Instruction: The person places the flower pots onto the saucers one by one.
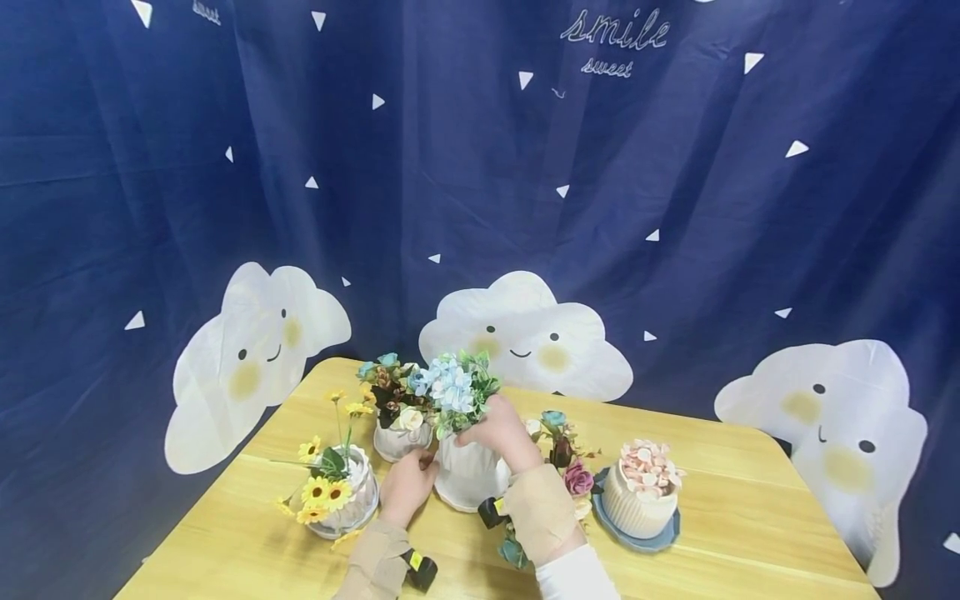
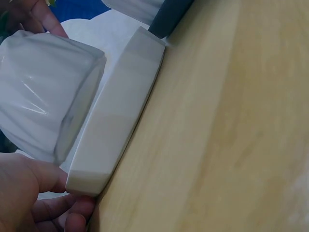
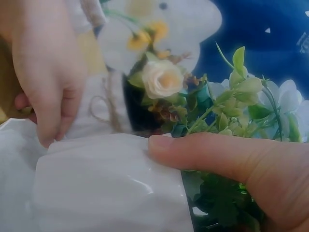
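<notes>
My right hand (image 1: pixel 504 433) grips the rim of a white flowerpot (image 1: pixel 467 467) that holds blue flowers (image 1: pixel 453 385) and green leaves. In the right wrist view, the thumb (image 3: pixel 193 150) lies across the rim. My left hand (image 1: pixel 407 490) is low at the pot's left side. In the left wrist view its thumb and fingers pinch the end of a white saucer (image 2: pixel 116 111). The pot's base (image 2: pixel 79 111) shows just above that saucer, which lies at the wooden tabletop (image 2: pixel 217 125).
At the left is a pot with yellow sunflowers (image 1: pixel 326 493). Behind my left hand stands a white pot (image 1: pixel 403 442) with brown and cream flowers. Mixed roses (image 1: pixel 577 477) are beside my right forearm. Farther right, a ribbed cream pot (image 1: pixel 637 504) sits on a blue saucer (image 1: pixel 663 540).
</notes>
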A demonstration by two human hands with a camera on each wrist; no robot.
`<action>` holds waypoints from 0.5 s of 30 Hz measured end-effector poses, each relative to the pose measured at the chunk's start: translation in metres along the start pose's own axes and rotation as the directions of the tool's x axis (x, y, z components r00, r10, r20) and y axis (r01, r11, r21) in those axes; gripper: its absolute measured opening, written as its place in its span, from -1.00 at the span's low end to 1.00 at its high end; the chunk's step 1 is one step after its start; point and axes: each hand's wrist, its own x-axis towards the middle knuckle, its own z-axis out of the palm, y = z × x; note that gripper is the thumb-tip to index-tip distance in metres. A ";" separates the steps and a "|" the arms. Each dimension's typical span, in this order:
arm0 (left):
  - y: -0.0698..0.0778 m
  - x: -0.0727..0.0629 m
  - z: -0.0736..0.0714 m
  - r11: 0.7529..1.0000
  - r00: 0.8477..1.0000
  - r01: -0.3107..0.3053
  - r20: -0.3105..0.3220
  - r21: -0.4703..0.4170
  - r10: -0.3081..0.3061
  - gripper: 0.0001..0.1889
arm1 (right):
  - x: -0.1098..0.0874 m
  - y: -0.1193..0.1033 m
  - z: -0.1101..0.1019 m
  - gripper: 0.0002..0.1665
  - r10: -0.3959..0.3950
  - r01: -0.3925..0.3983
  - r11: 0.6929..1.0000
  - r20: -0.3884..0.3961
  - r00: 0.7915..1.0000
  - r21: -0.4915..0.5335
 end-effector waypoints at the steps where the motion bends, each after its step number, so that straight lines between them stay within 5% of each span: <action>1: 0.000 0.000 0.000 1.000 1.000 -0.005 -0.002 -0.001 0.005 -0.76 | 0.000 0.001 0.001 -0.12 0.006 -0.006 1.000 0.001 1.000 -0.002; 10: 0.003 -0.001 -0.003 1.000 1.000 -0.009 -0.005 -0.011 0.009 -0.75 | 0.001 0.008 0.006 -0.15 -0.034 0.034 0.999 -0.001 0.999 -0.041; 15: 0.003 -0.001 -0.003 1.000 1.000 0.005 0.003 -0.007 -0.005 -0.75 | -0.001 0.007 0.008 -0.11 0.032 -0.031 0.999 0.011 0.999 -0.042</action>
